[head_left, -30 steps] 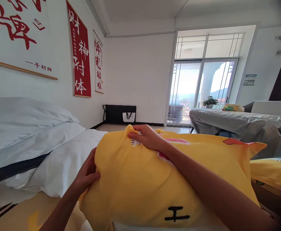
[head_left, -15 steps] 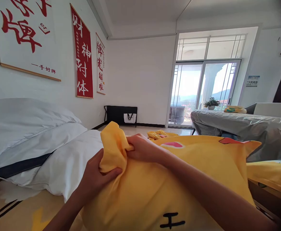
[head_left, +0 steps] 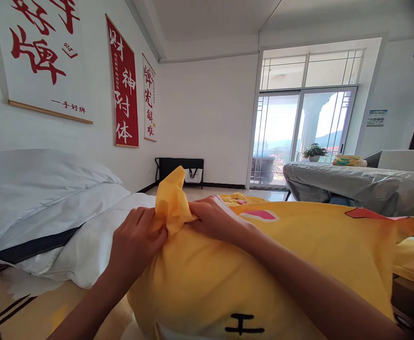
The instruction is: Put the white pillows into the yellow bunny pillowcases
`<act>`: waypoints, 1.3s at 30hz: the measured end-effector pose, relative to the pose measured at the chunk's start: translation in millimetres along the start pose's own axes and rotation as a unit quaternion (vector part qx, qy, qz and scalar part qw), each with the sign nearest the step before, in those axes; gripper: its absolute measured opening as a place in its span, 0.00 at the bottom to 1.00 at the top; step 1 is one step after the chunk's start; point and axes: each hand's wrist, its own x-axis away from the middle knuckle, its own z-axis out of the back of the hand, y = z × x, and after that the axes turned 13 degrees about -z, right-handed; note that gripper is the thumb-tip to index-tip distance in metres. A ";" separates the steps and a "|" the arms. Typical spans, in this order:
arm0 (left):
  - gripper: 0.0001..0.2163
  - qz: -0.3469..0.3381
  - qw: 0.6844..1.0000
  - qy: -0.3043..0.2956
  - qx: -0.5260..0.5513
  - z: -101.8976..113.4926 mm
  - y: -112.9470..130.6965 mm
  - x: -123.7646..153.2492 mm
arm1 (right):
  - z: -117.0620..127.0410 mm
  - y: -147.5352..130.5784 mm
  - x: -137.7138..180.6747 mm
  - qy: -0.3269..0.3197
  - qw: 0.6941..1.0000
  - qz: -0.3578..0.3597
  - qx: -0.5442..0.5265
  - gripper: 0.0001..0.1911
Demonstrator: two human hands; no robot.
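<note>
A plump yellow pillowcase point(head_left: 207, 274), printed with a black mark and pink patches, fills the lower middle of the head view. Its near-left end is bunched up, with a loose flap of cloth standing above the hands. My left hand point(head_left: 136, 236) is closed on the left side of this gathered cloth. On the other side, my right hand point(head_left: 215, 217) grips the same bunched edge, its fingertips partly hidden by folds. A sliver of white shows at the pillowcase's bottom left, below the hands.
White pillows point(head_left: 44, 193) with a dark band lie stacked at left on a patterned cover point(head_left: 26, 307). More yellow cloth point(head_left: 237, 198) lies beyond the pillowcase. A plastic-covered table point(head_left: 351, 184) stands at right, bearing a potted plant point(head_left: 314, 151). A black folded item point(head_left: 180, 170) leans by the far wall.
My left hand has turned and closed more tightly round the gathered cloth. The flap above now stands narrower and more pointed. The pillowcase's right corner has shifted right.
</note>
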 end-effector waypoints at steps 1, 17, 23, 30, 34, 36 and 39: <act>0.03 -0.013 1.000 -0.012 0.009 0.4 1.7 -1.9 | 0.9 -1.0 -0.3 0.016 1.000 -0.002 0.000 0.06; 0.05 0.274 0.847 -0.103 0.444 -5.2 -24.2 -21.3 | -2.2 4.7 -11.0 0.046 0.997 0.061 -0.013 0.09; 0.09 0.236 0.876 -0.069 0.415 -6.3 -12.0 -15.3 | -11.0 -14.9 -19.7 -0.033 0.994 0.017 -0.105 0.06; 0.15 0.266 0.871 -0.023 0.412 -9.5 -18.2 -8.3 | -7.6 -11.9 -16.7 -0.063 0.969 0.009 -0.240 0.05; 0.18 0.326 0.785 0.025 0.525 -9.3 -26.5 -3.2 | -5.8 -6.4 -17.1 -0.048 0.994 0.034 -0.091 0.07; 0.19 0.358 0.752 0.067 0.549 -10.5 -23.4 -0.9 | -6.4 -7.8 -18.0 -0.010 0.999 0.042 0.019 0.07; 0.17 0.379 0.734 0.124 0.550 -13.4 -10.1 -1.5 | -8.4 -14.2 -18.9 0.054 0.989 0.057 0.124 0.08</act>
